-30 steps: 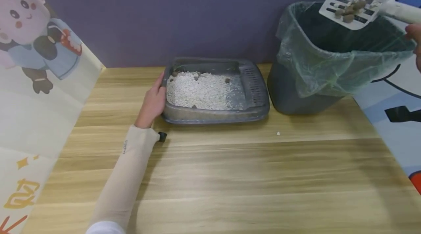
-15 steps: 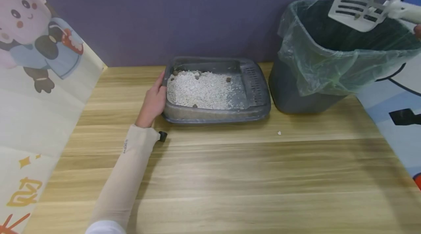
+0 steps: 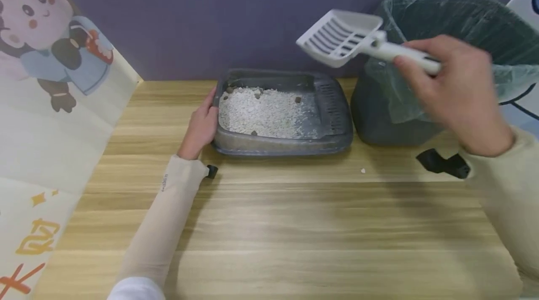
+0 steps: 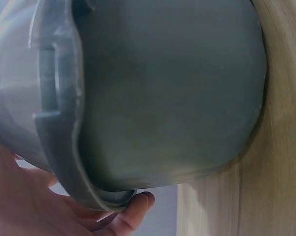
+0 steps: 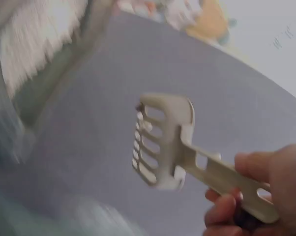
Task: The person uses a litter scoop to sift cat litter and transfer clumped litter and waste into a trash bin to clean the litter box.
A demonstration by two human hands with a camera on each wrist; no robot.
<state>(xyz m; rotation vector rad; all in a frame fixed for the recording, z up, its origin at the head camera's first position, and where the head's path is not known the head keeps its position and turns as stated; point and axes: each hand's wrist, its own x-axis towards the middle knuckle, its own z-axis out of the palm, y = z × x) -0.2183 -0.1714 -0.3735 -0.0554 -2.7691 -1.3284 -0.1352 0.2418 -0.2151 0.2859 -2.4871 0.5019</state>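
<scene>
My left hand (image 3: 200, 128) grips the left rim of a grey litter box (image 3: 282, 146); in the left wrist view the fingers (image 4: 131, 214) curl around that rim. White litter (image 3: 263, 115) fills most of the box, with several brown clumps (image 3: 298, 100) at its edges. My right hand (image 3: 456, 84) holds a white slotted litter scoop (image 3: 337, 38) by its handle, raised above the right end of the box. No clumps show on the scoop in the head view. In the right wrist view, the same scoop (image 5: 165, 140) has a small dark speck at one corner.
To the right of the box stands a grey trash bin (image 3: 391, 127) lined with a greenish plastic bag (image 3: 518, 75). A purple wall (image 3: 210, 19) rises behind the wooden table (image 3: 294, 225). One white crumb (image 3: 363, 170) lies on the table in front of the bin.
The clumps left the scoop while it was over the bin. The right hand then swung the scoop left, toward the litter box. The left hand stays on the rim.
</scene>
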